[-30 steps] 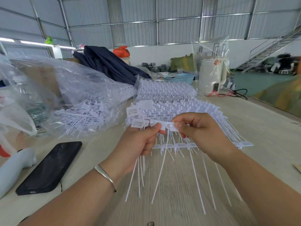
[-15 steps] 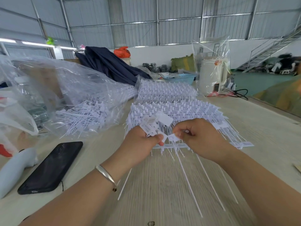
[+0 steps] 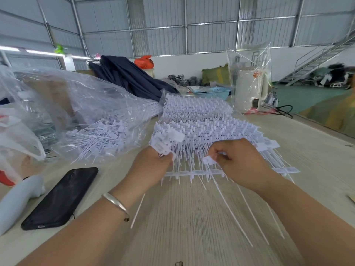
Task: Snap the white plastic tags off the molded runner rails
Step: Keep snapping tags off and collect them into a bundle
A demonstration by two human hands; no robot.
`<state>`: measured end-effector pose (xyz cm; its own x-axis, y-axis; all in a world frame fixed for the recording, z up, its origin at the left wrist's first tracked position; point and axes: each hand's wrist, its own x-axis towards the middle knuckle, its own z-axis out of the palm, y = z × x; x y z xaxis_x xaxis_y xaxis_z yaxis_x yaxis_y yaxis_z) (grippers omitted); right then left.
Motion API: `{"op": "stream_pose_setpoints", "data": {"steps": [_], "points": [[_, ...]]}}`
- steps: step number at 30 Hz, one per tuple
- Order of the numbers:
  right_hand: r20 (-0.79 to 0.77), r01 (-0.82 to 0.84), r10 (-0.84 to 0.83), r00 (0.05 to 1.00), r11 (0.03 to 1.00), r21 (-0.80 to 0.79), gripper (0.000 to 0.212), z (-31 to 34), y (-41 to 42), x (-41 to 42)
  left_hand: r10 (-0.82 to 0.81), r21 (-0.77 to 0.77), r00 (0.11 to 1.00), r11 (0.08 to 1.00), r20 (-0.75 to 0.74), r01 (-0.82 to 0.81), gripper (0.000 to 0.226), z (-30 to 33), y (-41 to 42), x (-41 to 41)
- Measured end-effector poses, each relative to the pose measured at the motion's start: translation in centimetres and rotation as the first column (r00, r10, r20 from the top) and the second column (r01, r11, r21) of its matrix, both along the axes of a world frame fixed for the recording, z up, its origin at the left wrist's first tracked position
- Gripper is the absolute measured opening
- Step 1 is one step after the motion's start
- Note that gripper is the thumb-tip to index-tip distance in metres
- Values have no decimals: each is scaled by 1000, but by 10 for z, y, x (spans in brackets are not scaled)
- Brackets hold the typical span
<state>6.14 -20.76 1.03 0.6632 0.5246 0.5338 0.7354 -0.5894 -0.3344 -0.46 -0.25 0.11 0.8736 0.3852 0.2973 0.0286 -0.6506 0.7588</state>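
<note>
A stack of white molded runner rails [image 3: 207, 131] lies on the table in front of me; its nearest rail [image 3: 194, 173] runs crosswise just below my hands. My left hand [image 3: 151, 167] is closed on a bunch of loose white tags [image 3: 163, 141] whose flat heads stick up above the fist and whose thin tails hang down. My right hand [image 3: 240, 162] pinches the head of a single white tag [image 3: 209, 160] just above the nearest rail, its long tail trailing toward me. The two hands are a short gap apart.
A clear plastic bag [image 3: 80, 116] with loose tags lies at the left. A black phone [image 3: 61, 196] and a pale grey object [image 3: 17, 196] rest near the left front. Behind the rails are a second stack [image 3: 194, 106], dark cloth [image 3: 130, 77], a blue basket [image 3: 213, 93] and a wrapped white appliance [image 3: 249, 89].
My hands came down from holding a strip of tags together and have drawn apart. The left keeps the bunch; the right now holds one tag by itself.
</note>
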Motion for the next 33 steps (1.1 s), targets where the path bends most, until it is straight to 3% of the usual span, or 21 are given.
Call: {"op": "stream_pose_setpoints", "data": {"steps": [5, 9, 15, 19, 26, 33], "points": [[-200, -45, 90, 976, 975, 217, 24, -4, 4, -2, -289, -256, 957, 923, 28, 286, 32, -3, -19, -1], [-289, -89, 196, 937, 935, 344, 29, -5, 8, -8, -303, -294, 951, 905, 60, 307, 36, -4, -22, -2], [-253, -127, 268, 930, 878, 462, 24, -7, 10, -11, -313, -373, 947, 872, 76, 318, 39, -3, -22, -4], [-252, -143, 290, 923, 867, 477, 25, -5, 9, -11, -289, -475, 951, 825, 108, 305, 34, -3, -20, -3], [-225, -146, 276, 934, 873, 466, 26, -7, 11, -14, -291, -515, 945, 793, 151, 326, 35, 0, -21, -7], [-151, -238, 308, 939, 902, 360, 25, -8, 16, -18, -328, -399, 933, 844, 147, 359, 42, -4, -28, -6]]}}
